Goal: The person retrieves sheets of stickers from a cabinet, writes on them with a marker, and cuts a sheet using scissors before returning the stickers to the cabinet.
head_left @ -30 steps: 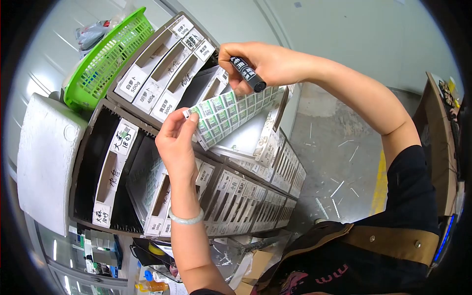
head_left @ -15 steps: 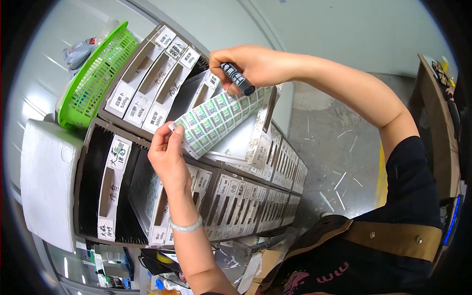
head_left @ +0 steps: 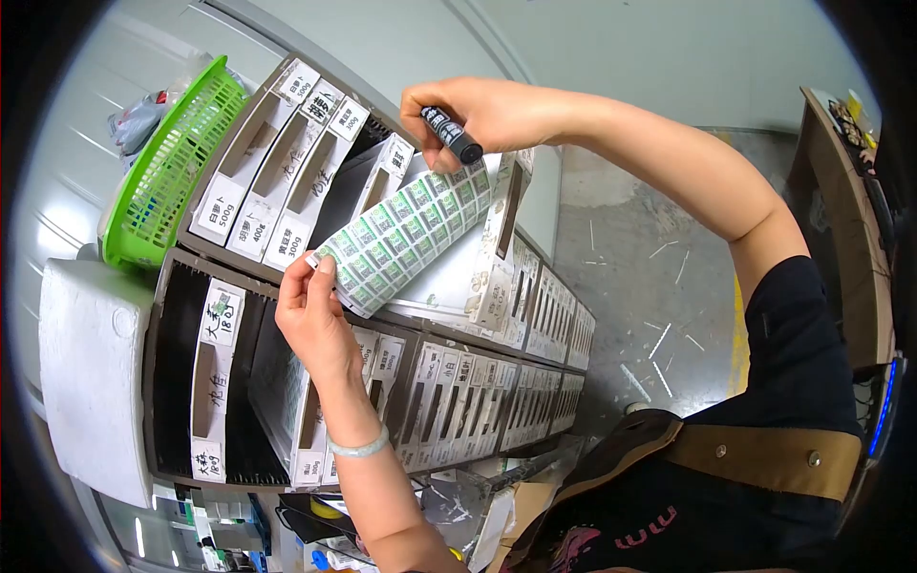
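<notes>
A sheet of small green-and-white stickers, printed with codes, is held up slightly curved in front of an open drawer. My left hand, with a pale bangle on the wrist, pinches the sheet's near left corner between thumb and fingers. At the sheet's upper edge, my right hand is closed around a black marker. Its fingertips also grip the sheet's edge there. Under the sheet lies the white inside of the pulled-out drawer, partly hidden by it.
Labelled drawers fill the cabinet in rows. A green plastic basket sits at its upper left, beside a white foam box. Paper strips are scattered on the floor. A brown desk stands at the far right.
Both hands and the sheet appear slightly further left in the view, and the cabinet has shifted a little as well. The grips on sheet and marker look the same.
</notes>
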Demonstrator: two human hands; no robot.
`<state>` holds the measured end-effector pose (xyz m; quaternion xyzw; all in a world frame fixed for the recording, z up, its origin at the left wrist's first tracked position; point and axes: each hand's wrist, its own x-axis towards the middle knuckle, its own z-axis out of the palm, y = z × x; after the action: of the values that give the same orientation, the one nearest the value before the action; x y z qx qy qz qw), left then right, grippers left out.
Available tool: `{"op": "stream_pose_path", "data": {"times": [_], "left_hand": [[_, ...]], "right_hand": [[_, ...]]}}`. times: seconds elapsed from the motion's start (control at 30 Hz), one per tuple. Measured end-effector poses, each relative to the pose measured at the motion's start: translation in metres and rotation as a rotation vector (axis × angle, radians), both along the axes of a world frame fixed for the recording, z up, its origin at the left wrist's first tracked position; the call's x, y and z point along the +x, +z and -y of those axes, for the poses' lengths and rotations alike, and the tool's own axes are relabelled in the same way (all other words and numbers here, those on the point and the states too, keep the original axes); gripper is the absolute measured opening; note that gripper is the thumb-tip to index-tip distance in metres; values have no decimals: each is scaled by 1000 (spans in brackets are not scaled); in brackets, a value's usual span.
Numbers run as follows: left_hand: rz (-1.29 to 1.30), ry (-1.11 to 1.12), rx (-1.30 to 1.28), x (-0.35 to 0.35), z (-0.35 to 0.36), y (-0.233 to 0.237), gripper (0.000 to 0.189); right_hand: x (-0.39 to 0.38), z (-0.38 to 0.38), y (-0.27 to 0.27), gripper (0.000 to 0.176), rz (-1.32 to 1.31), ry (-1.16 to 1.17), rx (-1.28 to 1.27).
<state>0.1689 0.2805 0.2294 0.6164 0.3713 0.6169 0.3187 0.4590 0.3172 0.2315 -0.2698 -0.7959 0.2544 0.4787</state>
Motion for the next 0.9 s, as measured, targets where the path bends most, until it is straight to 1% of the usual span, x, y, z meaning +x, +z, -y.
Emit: {"op": "stream_pose_path", "data": {"times": [0.1, 0.2, 0.3, 0.33, 0.4, 0.47, 0.53, 0.6, 0.67, 0.73, 0.8, 0.83, 0.9], "left_hand": [[1, 5, 8, -2, 0, -1, 18], [-14, 2, -9, -3, -1, -2, 18], [29, 5, 20, -4, 2, -1, 18], [57, 12, 43, -6, 5, 0, 18], [119, -28, 224, -16, 17, 7, 19], [180, 10, 344, -30, 41, 14, 22], [280, 32, 433, -49, 67, 15, 22], [289, 103, 485, -64, 99, 12, 23], [374, 106, 497, -82, 127, -1, 23], [425, 163, 484, -88, 163, -14, 24], [555, 347, 431, -100, 185, -37, 11], [606, 228, 434, -113, 195, -54, 16], [634, 144, 409, -126, 220, -82, 19]], "right_hand": [[9, 5, 0, 26, 49, -56, -16], [10, -2, -6, 25, 74, -41, -11], [13, 10, -5, 24, -32, -44, -39], [14, 12, -10, 23, -121, -167, 59], [21, 13, -29, 22, -299, -397, 261], [17, 30, -61, 24, -475, -419, 247], [5, 44, -104, 24, -242, -443, 323], [-11, 55, -132, 21, -59, -411, 392], [-25, 52, -136, 19, 4, -465, 480], [-36, 48, -135, 21, -35, -575, 416], [-51, 36, -135, 20, -55, -538, 307], [-56, 25, -137, 23, -22, -472, 302], [-73, 8, -140, 28, 16, -361, 283]]}}
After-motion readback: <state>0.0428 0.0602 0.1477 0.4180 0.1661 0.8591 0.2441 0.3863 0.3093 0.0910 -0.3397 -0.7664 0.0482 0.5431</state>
